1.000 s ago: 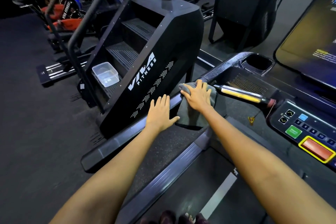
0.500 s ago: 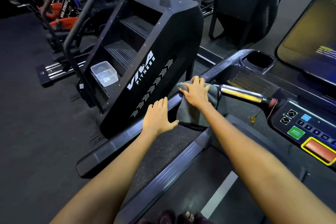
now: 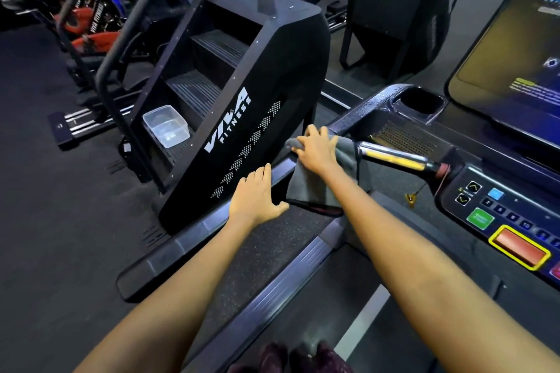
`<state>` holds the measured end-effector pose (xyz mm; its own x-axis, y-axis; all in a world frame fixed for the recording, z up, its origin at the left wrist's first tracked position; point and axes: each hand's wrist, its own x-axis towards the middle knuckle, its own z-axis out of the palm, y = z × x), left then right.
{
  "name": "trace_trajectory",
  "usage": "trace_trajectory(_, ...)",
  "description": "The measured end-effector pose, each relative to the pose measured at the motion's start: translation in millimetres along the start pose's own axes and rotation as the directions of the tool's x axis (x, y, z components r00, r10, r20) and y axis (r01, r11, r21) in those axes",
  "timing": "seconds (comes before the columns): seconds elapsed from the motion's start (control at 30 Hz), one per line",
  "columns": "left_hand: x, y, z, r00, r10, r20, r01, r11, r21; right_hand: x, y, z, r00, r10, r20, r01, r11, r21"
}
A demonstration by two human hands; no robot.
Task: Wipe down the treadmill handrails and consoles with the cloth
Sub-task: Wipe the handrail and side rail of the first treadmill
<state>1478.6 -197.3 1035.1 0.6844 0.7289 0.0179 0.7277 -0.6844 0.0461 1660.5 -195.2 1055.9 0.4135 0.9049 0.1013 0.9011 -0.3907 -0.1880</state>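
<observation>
Running from the near left end up toward the far console, the treadmill's left handrail (image 3: 194,228) sets the line of the coming stroke: its long axis climbs away from the person toward the cup holder (image 3: 419,101), and the unwiped length nearest the console lies just ahead of the cloth. Nearest the viewer, the left hand (image 3: 254,198) rests flat on the handrail with fingers straight and spread, holding nothing, seemingly as a brace. Just beyond it, the right hand (image 3: 318,150) presses the grey cloth (image 3: 315,188) onto the rail, fingers laid over the top fold and curling a little round the rail's outer edge; it is the hand nearer the console and so the one placed to carry the wipe on. The cloth is a soft grey towel, draped over the rail with its lower half hanging on the inner side, a dark hem along its bottom edge. Touching or nearly touching the cloth's far side is a chrome and yellow grip bar (image 3: 397,157), which leads to the control panel (image 3: 497,215) with its green and red buttons. Farther still stands the touchscreen (image 3: 515,63), lit, not yet reached by the cloth.
</observation>
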Motion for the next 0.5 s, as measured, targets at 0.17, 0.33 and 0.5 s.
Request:
trace_trajectory(0.17,0.8,-0.2,1.1,1.000,-0.004,-0.006,0.004,1.000,-0.025,-30.1,11.5,13.9,0.988,-0.060,-0.142,0.100,0.952,0.291)
trace_trajectory(0.33,0.9,-0.8,1.1,1.000,-0.004,-0.003,0.004,1.000,-0.021,-38.2,3.7,20.3,0.971,0.035,-0.236,0.079,0.886,0.457)
trace_trajectory(0.5,-0.1,0.2,0.3,1.000,-0.009,0.005,0.009,1.000,-0.013,-56.9,14.0,38.1,0.957,0.034,-0.287,0.034,0.973,0.228)
